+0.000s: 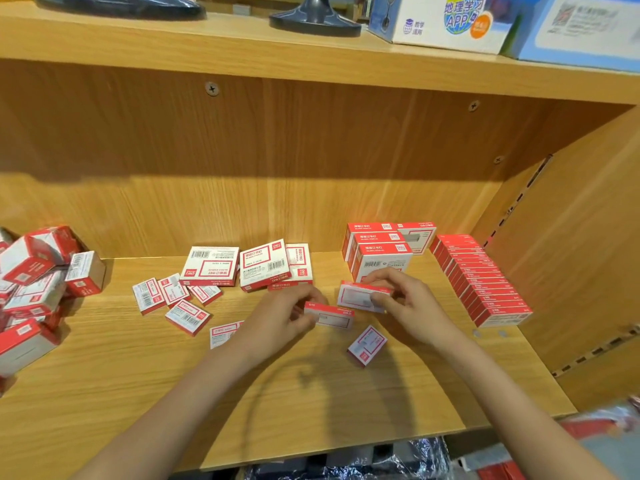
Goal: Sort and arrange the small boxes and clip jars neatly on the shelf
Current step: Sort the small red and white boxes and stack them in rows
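Forearms, bare, reach in over a wooden shelf (pixel 104 393).
Left hand (pixel 280 318): fingers closed on one end of a small red-and-white box (pixel 330 316), held just above the board; print too blurred to read.
Right hand (pixel 403 299): pinching a second small box (pixel 358 296) of the same kind, tilted, just in front of the rear stack.
Loose box (pixel 367 345): flat on the board, below and between the hands.
Scattered small boxes (pixel 175 299): left of the hands, barcodes up.
Larger flat boxes (pixel 265 265): three, behind the left hand, red "deli" logo, Chinese lettering.
Rear stack (pixel 379 252): upright larger boxes against the back panel.
Neat row (pixel 481 282): small boxes on edge, along the right wall.
Heap (pixel 34 285): jumbled boxes, far left.
Upper shelf: blue carton (pixel 446 22) marked "APP".
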Demonstrator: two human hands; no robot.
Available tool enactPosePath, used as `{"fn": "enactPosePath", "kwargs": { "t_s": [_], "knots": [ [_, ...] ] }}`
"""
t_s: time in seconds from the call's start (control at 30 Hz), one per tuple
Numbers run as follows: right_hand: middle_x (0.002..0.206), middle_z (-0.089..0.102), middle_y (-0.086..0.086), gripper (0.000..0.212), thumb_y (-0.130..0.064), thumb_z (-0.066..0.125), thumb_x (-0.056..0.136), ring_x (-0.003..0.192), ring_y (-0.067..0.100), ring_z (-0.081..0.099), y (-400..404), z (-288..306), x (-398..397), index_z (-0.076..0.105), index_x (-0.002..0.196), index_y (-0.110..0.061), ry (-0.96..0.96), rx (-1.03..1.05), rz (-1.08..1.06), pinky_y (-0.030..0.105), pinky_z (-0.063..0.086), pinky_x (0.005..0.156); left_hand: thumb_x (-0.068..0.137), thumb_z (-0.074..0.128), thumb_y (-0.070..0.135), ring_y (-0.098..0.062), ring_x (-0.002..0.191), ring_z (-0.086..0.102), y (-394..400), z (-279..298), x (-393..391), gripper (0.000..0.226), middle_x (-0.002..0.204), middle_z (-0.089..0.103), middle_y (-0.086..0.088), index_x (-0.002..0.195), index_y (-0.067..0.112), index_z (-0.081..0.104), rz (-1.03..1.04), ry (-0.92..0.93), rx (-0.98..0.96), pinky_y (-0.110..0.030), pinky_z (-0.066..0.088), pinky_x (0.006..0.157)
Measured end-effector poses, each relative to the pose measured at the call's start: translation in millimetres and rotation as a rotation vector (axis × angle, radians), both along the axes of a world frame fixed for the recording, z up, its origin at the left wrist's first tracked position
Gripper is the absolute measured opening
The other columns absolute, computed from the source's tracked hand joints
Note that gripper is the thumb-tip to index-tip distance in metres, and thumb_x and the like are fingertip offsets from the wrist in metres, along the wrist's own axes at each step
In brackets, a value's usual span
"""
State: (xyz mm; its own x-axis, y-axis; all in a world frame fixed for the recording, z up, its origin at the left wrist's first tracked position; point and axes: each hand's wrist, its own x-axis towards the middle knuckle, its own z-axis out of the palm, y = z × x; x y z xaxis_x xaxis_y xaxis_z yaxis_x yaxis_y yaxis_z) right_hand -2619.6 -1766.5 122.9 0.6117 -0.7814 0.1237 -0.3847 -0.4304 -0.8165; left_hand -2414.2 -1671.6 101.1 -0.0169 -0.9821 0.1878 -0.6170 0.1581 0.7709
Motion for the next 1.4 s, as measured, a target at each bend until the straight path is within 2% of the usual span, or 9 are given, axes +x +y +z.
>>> {"fn": "enactPosePath", "kwargs": {
  "t_s": [0.13,0.27,0.47,0.57,0.73,0.83,0.93,1.13,1.4],
  "knots": [
    [0.088,0.067,-0.008,0.029,-0.002,0.060,0.083,0.080,0.028,0.061,6.4,-8.6,11.5,0.057,0.087,-0.031,0.065,-0.041,0.046,0.031,0.044,0.067,0.076,0.068,0.005,-0.013,0.084,0.061,-8.1,-3.8,-11.4,0.035,0.092,0.062,0.001,0.084,0.033,0.048,0.118,0.051,-0.032,-0.027,0.052,0.071],
    [0.089,0.064,-0.008,0.025,-0.013,0.070,0.079,0.076,0.007,0.056,12.6,-9.0,18.1,0.055,0.097,-0.024,0.141,-0.054,0.107,0.019,0.041,0.067,0.075,0.071,0.007,-0.009,0.082,0.059,-11.3,-7.7,-18.3,0.036,0.092,0.056,0.008,0.098,0.023,0.048,0.184,0.076,-0.036,-0.018,0.049,0.067],
    [0.092,0.064,-0.004,0.025,-0.003,0.065,0.077,0.084,0.013,0.059,6.1,3.7,2.9,0.061,0.100,-0.012,0.168,-0.246,-0.045,0.014,0.040,0.069,0.080,0.068,0.019,-0.010,0.088,0.057,-13.2,-6.5,-27.0,0.034,0.099,0.055,0.000,0.110,0.014,0.051,0.199,0.044,-0.104,-0.021,0.051,0.074],
    [0.100,0.057,-0.010,0.029,-0.007,0.065,0.082,0.090,0.005,0.054,-4.5,22.6,-35.0,0.059,0.110,-0.013,0.216,-0.218,-0.122,0.003,0.038,0.071,0.081,0.067,0.029,-0.008,0.091,0.053,-14.4,0.7,-39.8,0.037,0.102,0.056,0.003,0.112,0.018,0.051,0.103,-0.045,-0.072,-0.022,0.046,0.080],
    [0.101,0.058,-0.007,0.028,-0.006,0.063,0.084,0.092,0.007,0.056,-4.5,39.1,-106.7,0.053,0.104,-0.024,0.365,-0.149,-0.187,0.009,0.039,0.072,0.081,0.063,0.045,-0.013,0.112,0.039,-24.7,-6.1,-81.2,0.056,0.122,0.047,0.003,0.127,0.021,0.044,-0.198,-0.365,0.057,-0.025,0.032,0.097],
    [0.102,0.059,-0.007,0.030,-0.005,0.062,0.084,0.091,-0.001,0.056,5.7,42.0,-134.4,0.050,0.103,-0.026,0.317,-0.069,-0.230,0.006,0.042,0.074,0.086,0.058,0.024,-0.016,0.114,0.041,-38.3,-7.0,-100.0,0.042,0.123,0.048,0.001,0.126,0.018,0.045,-0.234,-0.400,0.053,-0.024,0.033,0.095],
    [0.106,0.062,-0.005,0.027,-0.006,0.061,0.085,0.096,0.008,0.059,12.7,39.3,-151.2,0.053,0.106,-0.021,0.283,-0.024,-0.269,0.022,0.047,0.084,0.086,0.054,0.011,-0.014,0.108,0.046,-48.9,-6.7,-111.1,0.036,0.118,0.052,0.000,0.122,0.017,0.049,-0.268,-0.326,0.004,-0.018,0.034,0.089],
    [0.106,0.064,0.000,0.029,-0.002,0.060,0.085,0.098,0.013,0.061,11.7,20.0,-167.7,0.054,0.100,-0.026,0.153,0.094,-0.341,0.030,0.048,0.088,0.087,0.057,0.033,-0.013,0.110,0.040,-55.7,-11.1,-121.1,0.040,0.121,0.050,0.003,0.124,0.020,0.048,-0.319,-0.362,-0.054,-0.016,0.026,0.090],
    [0.105,0.062,-0.004,0.033,-0.004,0.062,0.084,0.099,0.014,0.060,-5.2,10.2,-159.6,0.052,0.095,-0.034,0.075,0.105,-0.380,0.026,0.048,0.084,0.085,0.058,0.036,-0.012,0.107,0.043,-70.7,-8.3,-137.6,0.039,0.118,0.052,0.005,0.120,0.023,0.050,-0.293,-0.391,-0.044,-0.029,0.034,0.096]
  ]
}}
